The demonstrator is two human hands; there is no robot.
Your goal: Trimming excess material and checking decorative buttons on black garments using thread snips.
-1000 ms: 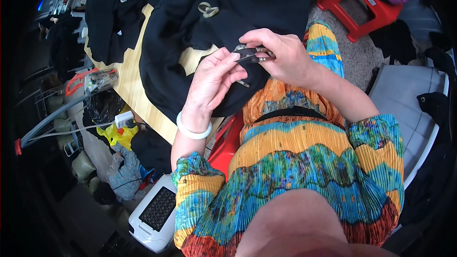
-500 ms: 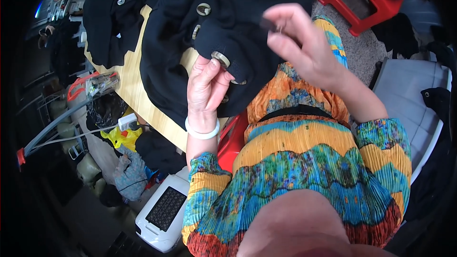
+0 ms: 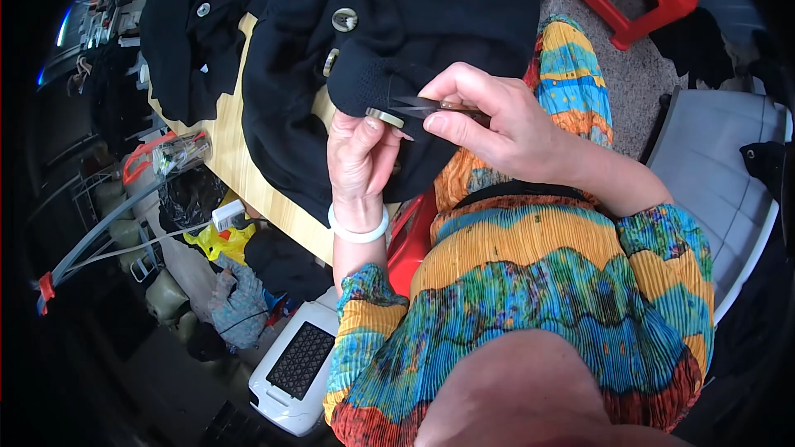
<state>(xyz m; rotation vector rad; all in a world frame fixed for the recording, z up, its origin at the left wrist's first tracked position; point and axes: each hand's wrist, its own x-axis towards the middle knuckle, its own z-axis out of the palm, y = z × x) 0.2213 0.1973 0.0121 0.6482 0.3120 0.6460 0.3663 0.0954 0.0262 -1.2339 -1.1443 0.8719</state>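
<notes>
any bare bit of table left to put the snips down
Only a wooden strip of the table along its near edge, between the black garment and a clear container. Everywhere else is covered in black clothing, and both hands work over it.

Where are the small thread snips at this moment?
In the head view, the thread snips are near the upper centre, held in the right hand, with their blades pointing left at the button that the left hand holds on the black garment.
</notes>
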